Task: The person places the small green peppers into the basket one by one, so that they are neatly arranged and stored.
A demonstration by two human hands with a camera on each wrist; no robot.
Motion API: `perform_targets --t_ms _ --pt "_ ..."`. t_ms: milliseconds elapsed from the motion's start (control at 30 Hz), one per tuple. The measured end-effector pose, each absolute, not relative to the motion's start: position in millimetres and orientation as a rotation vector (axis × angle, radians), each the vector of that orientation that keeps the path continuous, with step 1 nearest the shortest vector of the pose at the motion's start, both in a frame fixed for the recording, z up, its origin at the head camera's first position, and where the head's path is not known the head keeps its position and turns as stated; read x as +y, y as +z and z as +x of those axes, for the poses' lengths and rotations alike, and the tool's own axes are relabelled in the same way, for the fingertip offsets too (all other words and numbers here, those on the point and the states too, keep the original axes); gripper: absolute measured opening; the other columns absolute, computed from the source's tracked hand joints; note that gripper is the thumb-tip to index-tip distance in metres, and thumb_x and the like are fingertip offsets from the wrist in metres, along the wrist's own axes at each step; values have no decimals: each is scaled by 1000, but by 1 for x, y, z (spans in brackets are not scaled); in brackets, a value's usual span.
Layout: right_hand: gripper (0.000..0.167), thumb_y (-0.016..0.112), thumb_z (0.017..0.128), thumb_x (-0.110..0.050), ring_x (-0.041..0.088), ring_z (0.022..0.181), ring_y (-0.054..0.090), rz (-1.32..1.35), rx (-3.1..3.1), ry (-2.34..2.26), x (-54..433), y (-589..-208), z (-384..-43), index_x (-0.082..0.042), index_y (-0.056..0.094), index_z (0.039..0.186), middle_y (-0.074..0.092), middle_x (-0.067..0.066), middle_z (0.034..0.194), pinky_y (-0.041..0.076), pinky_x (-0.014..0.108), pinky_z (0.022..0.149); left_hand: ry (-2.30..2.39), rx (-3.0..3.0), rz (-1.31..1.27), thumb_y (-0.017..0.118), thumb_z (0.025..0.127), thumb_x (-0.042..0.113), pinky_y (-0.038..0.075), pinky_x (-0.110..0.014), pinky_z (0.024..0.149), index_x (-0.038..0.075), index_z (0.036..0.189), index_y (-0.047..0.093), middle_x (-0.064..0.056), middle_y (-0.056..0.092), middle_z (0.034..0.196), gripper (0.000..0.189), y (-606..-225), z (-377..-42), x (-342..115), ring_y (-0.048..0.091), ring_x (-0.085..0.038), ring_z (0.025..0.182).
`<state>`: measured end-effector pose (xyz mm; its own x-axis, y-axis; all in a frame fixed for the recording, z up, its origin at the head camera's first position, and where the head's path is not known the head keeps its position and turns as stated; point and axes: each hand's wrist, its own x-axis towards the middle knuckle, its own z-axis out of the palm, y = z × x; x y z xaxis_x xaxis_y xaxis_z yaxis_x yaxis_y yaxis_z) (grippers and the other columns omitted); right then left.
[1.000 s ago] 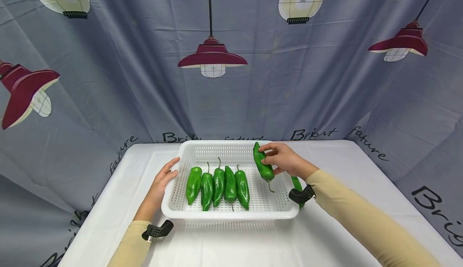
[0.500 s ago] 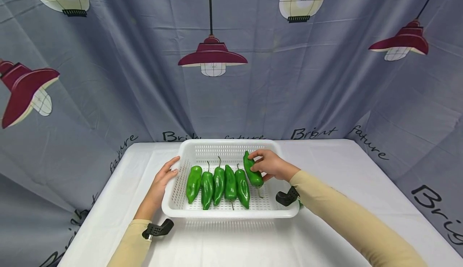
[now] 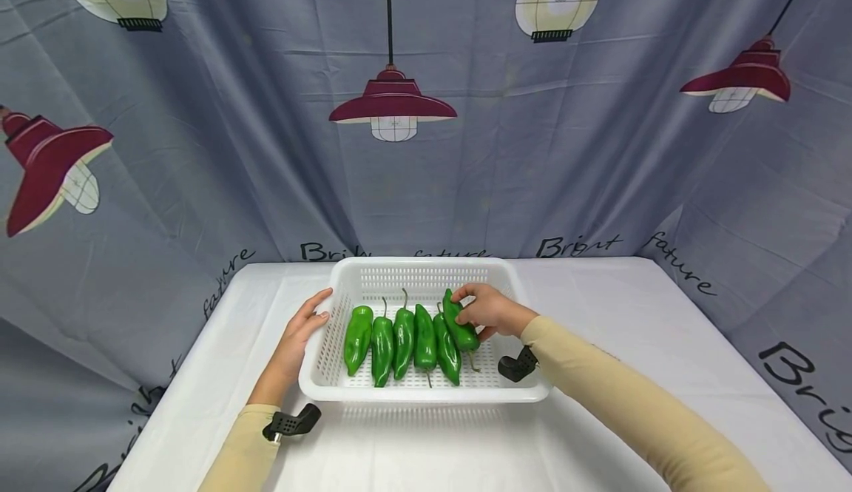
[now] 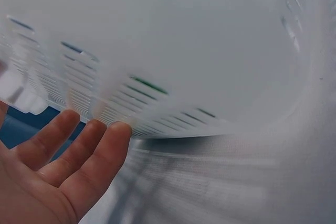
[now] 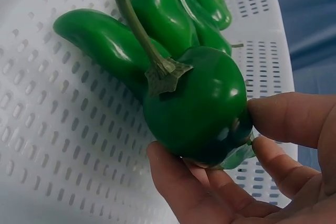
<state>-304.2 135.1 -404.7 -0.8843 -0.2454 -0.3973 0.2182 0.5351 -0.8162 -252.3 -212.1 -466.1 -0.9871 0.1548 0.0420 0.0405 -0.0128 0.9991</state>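
Observation:
A white perforated plastic basket holds several green peppers lying side by side, mostly lengthwise. My right hand pinches another green pepper between thumb and fingers over the right end of that row. Its stem end faces the wrist camera, and the held pepper overlaps its neighbours there; whether it touches the basket floor I cannot tell. At the basket's left wall is my left hand, its fingers extended. In the left wrist view, the fingertips touch the basket's slotted outer side.
The basket stands on a table covered with white cloth. Bare slotted floor shows inside the basket right of the peppers. Behind the table hangs a grey-blue curtain printed with lamps and lettering.
My right hand has carried the pepper leftward and lower, up against the row. The left hand stays at the basket wall. A green thing right of the basket is now hidden behind the right arm.

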Motion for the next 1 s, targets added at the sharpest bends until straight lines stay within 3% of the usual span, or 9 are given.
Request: perform_targets --t_ms 367,1000 --pt "42 62 91 5 23 81 62 -17 2348 -1268 135 -412 -302 -3 53 131 60 19 112 63 47 65 2172 2146 219 39 109 19 52 -16 94 12 161 25 -20 28 163 54 -467 -252 -212 59 1 115" --pt "48 66 90 5 32 96 70 -59 2417 -1137 123 -415 -297 -1 50 134 56 26 128 63 47 62 2155 2177 207 38 109 19 51 -15 96 13 160 26 -21 28 162 53 -466 -252 -211 58 3 115"
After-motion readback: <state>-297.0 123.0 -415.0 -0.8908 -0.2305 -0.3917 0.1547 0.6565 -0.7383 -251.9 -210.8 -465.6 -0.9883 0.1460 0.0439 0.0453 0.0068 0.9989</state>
